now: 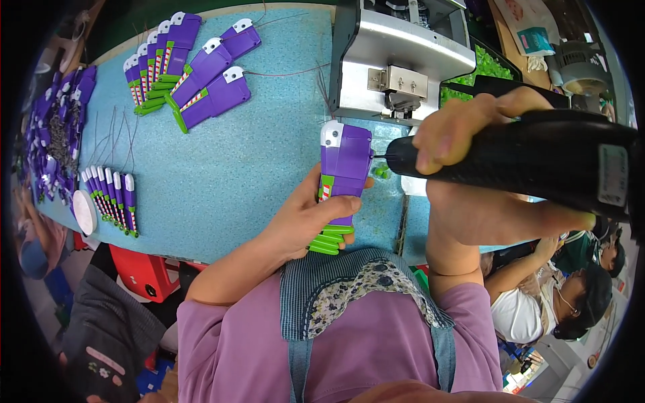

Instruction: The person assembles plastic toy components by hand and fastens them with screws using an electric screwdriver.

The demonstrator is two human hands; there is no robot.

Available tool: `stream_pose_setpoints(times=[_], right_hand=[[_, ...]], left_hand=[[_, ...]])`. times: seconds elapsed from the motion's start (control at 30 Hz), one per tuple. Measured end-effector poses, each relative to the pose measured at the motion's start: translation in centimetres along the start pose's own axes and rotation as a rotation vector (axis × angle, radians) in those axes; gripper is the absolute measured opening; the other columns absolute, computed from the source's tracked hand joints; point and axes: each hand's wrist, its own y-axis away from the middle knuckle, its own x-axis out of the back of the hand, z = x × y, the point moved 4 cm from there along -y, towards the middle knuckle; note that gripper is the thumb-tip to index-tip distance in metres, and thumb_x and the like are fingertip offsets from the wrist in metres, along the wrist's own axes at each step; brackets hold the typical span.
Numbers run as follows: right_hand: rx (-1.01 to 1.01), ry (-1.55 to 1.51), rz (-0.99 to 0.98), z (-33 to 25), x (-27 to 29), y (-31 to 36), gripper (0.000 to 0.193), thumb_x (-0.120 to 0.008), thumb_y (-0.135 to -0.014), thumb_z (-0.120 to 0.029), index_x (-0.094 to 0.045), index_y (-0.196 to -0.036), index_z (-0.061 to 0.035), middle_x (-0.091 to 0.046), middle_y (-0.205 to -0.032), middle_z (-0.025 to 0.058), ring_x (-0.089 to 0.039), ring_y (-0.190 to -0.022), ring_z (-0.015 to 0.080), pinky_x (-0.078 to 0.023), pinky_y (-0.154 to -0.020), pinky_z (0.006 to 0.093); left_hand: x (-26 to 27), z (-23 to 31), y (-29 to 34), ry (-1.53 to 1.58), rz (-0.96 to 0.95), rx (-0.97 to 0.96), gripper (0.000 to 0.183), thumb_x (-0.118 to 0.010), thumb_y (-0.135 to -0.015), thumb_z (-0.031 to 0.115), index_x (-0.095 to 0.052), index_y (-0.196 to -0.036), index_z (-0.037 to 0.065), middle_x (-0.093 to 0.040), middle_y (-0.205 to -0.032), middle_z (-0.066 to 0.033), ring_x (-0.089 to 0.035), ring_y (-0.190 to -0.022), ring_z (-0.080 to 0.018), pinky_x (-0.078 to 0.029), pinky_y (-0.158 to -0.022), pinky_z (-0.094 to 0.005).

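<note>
My left hand (299,218) is closed round a purple plastic toy part (348,154) with a white top, a striped side and green finger-like ends. The toy part stands roughly upright over the table, its green ends toward me. In my right hand (457,131) is a black electric screwdriver (544,161), lying nearly level and pointing left. Its thin bit (381,156) meets the right edge of the toy part, at or very near a small hole. Small green pieces (381,172) lie on the table just below the bit.
A metal machine (406,60) stands at the back, by a tray of green pieces (487,70). Like toy parts with wires lie back left (218,97) and in a row (111,198) at left. A purple heap (60,134) lies far left. Other people (537,302) sit nearby.
</note>
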Motion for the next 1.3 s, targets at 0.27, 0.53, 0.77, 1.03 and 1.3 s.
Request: stream_pose_setpoints(times=[0.27,0.53,0.77,1.03,1.3], right_hand=[[-0.088,-0.002,0.001,1.5,0.6,0.5,0.102,-0.036,-0.063,-0.091,-0.047,-0.114,-0.0034,-0.055,-0.067,0.0136,-0.049,-0.050,0.0194,-0.042,-0.049,0.0312],[0.026,-0.093,0.044,0.2,1.8,-1.6,0.099,-0.033,-0.066,-0.091,-0.046,-0.118,-0.0078,-0.055,-0.072,0.0115,-0.051,-0.056,0.0196,-0.041,-0.053,0.0320],[0.024,-0.252,-0.108,0.5,1.2,-3.3,0.098,-0.040,-0.066,-0.088,-0.049,-0.114,-0.0033,-0.055,-0.079,0.0150,-0.051,-0.065,0.0222,-0.041,-0.059,0.0334],[-0.135,-0.037,0.089,0.2,0.3,0.0,0.099,-0.035,-0.066,-0.090,-0.048,-0.115,-0.0060,-0.054,-0.068,0.0130,-0.048,-0.051,0.0197,-0.040,-0.051,0.0317],[-0.196,-0.080,0.054,2.1,1.0,0.6,0.100,-0.040,-0.063,-0.090,-0.048,-0.115,-0.0047,-0.056,-0.070,0.0150,-0.051,-0.055,0.0219,-0.041,-0.052,0.0314]], left_hand=[[0.2,-0.2,-0.2,-0.036,0.022,-0.021,0.056,-0.064,-0.083,0.011,-0.031,-0.128,0.005,-0.057,-0.110,-0.0092,-0.058,-0.060,-0.0142,-0.051,-0.048,-0.0277],[0.0,0.1,-0.2,-0.082,-0.051,0.062,0.054,-0.060,-0.086,0.015,-0.030,-0.130,0.005,-0.055,-0.117,-0.0120,-0.061,-0.059,-0.0180,-0.051,-0.047,-0.0288],[-0.1,0.1,-0.1,-0.069,-0.014,0.035,0.045,-0.057,-0.085,0.014,-0.045,-0.125,-0.002,-0.058,-0.118,-0.0146,-0.062,-0.056,-0.0194,-0.052,-0.047,-0.0309],[0.1,0.2,-0.3,-0.026,-0.038,0.069,0.050,-0.061,-0.084,0.015,-0.038,-0.127,0.003,-0.056,-0.100,-0.0085,-0.061,-0.056,-0.0186,-0.050,-0.044,-0.0293],[0.2,0.2,-0.5,-0.045,-0.009,0.049,0.049,-0.061,-0.084,0.014,-0.040,-0.126,0.003,-0.056,-0.095,-0.0077,-0.061,-0.056,-0.0173,-0.050,-0.044,-0.0285]])
